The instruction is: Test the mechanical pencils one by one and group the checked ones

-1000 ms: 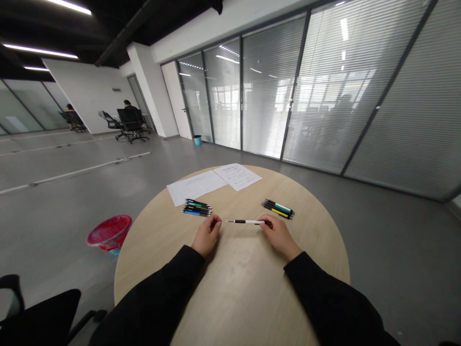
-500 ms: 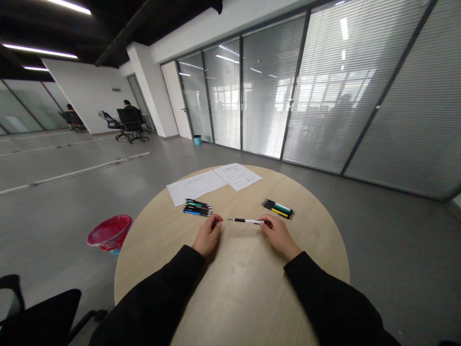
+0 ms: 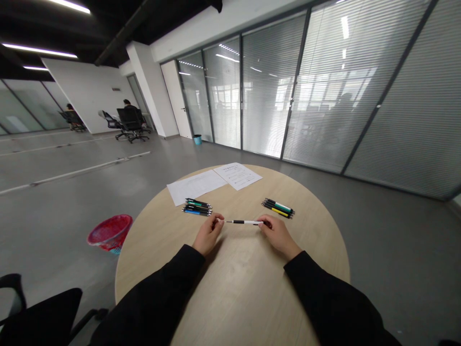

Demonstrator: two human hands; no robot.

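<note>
A white pen with a black grip (image 3: 243, 222) lies level across the gap between my hands, above the tabletop. My right hand (image 3: 277, 233) pinches its right end. A thin dark point, with its tip toward the left, sticks out beyond the grip. At that tip my left hand (image 3: 209, 234) has thumb and fingers pressed together; any small piece between them is too small to make out. Beyond my left hand lies a group of black, green and blue pens (image 3: 196, 207). Past my right hand is another group of black pens with green and yellow barrels (image 3: 278, 208).
Two printed paper sheets (image 3: 198, 186) lie at the far side of the round wooden table (image 3: 237, 288). A red basket (image 3: 110, 231) stands on the floor at left, with a black chair (image 3: 43, 315) nearer. Another person sits by office chairs (image 3: 130, 122) at the back.
My left fingertips and the pen's thin tip are slightly closer together. The pen has shifted a little to the left; the pen groups and papers stay put.
</note>
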